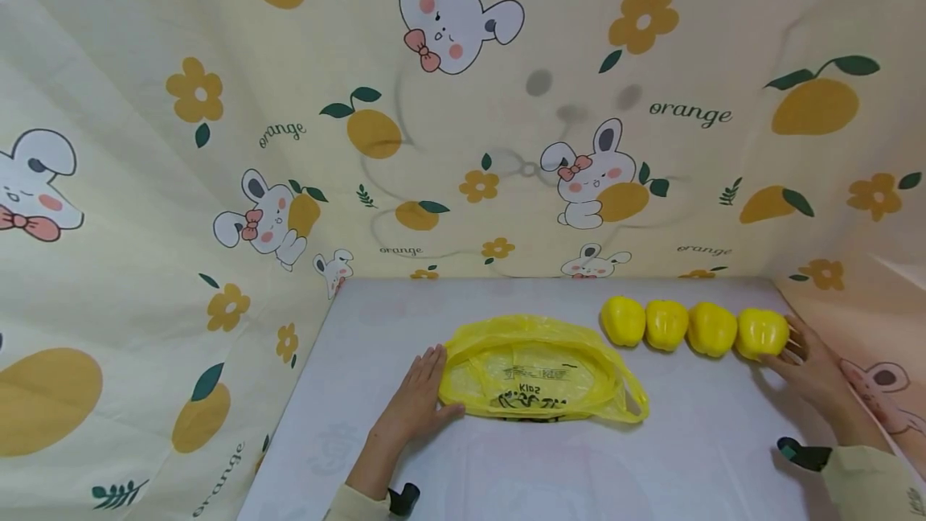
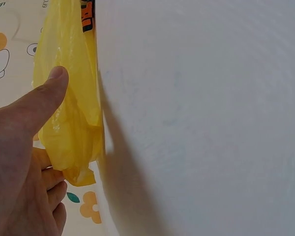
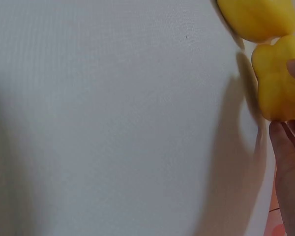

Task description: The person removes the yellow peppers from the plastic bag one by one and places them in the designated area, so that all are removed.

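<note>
A yellow plastic bag with dark print lies on the table, its mouth spread wide. At its left end rests my left hand, fingers straight and thumb apart; in the left wrist view, the thumb overlaps the bag's side. My right hand grips the rightmost yellow bell pepper, with the thumb on its near side and fingers round its right side. In the right wrist view, the held pepper sits right beside its neighbour.
Three more yellow bell peppers stand in a row to the left of the held one, beyond the bag's right end. The white table meets a patterned cloth at its back and sides.
</note>
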The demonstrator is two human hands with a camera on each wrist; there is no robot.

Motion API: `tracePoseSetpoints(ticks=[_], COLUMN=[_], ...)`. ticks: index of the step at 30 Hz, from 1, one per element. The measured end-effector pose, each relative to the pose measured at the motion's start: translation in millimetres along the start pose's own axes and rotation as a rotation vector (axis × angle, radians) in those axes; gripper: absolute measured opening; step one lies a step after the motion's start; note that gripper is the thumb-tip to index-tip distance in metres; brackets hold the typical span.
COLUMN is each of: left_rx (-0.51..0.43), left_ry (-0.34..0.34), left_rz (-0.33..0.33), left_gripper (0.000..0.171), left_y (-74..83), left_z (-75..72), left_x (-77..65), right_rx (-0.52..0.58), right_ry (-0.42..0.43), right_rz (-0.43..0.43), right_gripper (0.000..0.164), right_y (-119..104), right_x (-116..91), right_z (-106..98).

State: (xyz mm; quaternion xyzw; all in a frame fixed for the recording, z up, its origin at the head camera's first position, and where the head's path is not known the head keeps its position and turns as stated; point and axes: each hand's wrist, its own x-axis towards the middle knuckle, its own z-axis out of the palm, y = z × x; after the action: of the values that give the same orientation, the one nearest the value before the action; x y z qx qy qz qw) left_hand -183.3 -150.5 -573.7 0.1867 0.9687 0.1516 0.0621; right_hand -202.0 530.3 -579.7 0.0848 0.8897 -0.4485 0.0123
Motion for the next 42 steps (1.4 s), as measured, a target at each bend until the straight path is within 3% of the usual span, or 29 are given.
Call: tracePoseSetpoints(ticks=[7, 16, 28, 42], left_rx=[-0.013, -0.007, -0.002, 0.012], left_ry=[-0.005, -0.013, -0.01, -0.007], left_rz=[0.004, 0.01, 0.014, 0.012], left_gripper=[0.108, 0.109, 0.109, 0.109], left_y=[1.3, 0.1, 0.4, -1.3], left_z=[-1.0, 1.2, 0.3, 0.4], left_x=[-0.9, -0.5, -0.4, 1.0], right_rx=[0.079, 0.096, 0.059, -0.018], right_ry=[-0.005, -0.033, -0.004, 0.031], right_rz=[0.029, 0.023, 0.007, -0.123], right_gripper=[0.101, 0.101, 0.103, 0.098], right_y=[1.9, -2.9, -3.8, -14.1], right_x=[0.0, -2.4, -2.5, -24.8], right_z=[1.9, 0.9, 4.3, 11.7])
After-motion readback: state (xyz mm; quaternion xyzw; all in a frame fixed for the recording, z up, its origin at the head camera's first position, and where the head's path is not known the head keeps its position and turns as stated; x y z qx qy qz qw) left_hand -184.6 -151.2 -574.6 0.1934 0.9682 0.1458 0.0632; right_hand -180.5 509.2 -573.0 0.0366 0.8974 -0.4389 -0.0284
